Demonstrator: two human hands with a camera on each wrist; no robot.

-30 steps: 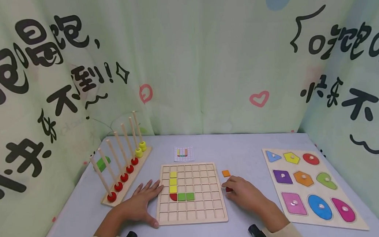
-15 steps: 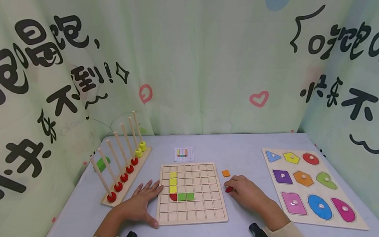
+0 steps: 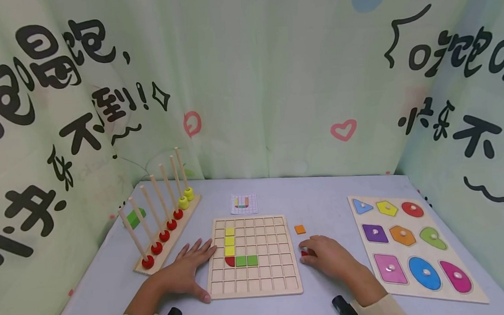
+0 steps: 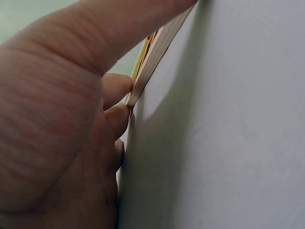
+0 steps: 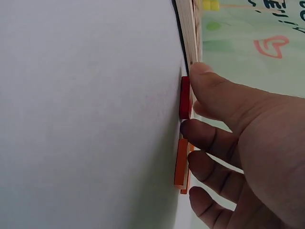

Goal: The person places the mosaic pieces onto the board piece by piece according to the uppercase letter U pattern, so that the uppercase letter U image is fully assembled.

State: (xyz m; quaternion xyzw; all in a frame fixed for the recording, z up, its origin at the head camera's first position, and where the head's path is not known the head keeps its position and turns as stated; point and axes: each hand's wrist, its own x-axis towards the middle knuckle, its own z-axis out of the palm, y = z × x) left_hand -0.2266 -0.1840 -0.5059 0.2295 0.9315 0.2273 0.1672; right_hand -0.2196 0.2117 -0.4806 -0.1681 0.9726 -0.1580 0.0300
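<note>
My left hand (image 3: 189,271) lies with fingers spread at the left edge of the wooden grid board (image 3: 278,285), thumb near its lower left corner. In the left wrist view, fingertips (image 4: 120,119) touch the board's side. Set in the grid are yellow tiles (image 3: 229,241), a red rounded tile (image 3: 230,261) and two green tiles (image 3: 246,261). Just right of the board, my right hand (image 3: 329,255) holds a small red tile (image 5: 185,98) at the tabletop between thumb and fingers. Orange tiles (image 5: 181,162) lie beside and under those fingers; one orange tile (image 3: 300,229) shows in the head view.
A pattern card (image 3: 244,204) lies beyond the board. At left stands a peg rack (image 3: 170,239) with red and yellow beads, a green piece (image 3: 136,218) behind it. A shape puzzle board (image 3: 413,273) lies at right.
The right hand shifts slightly, and its fingers now cover more of the red tile, which showed more plainly half a second ago. The left hand stays on the board's edge.
</note>
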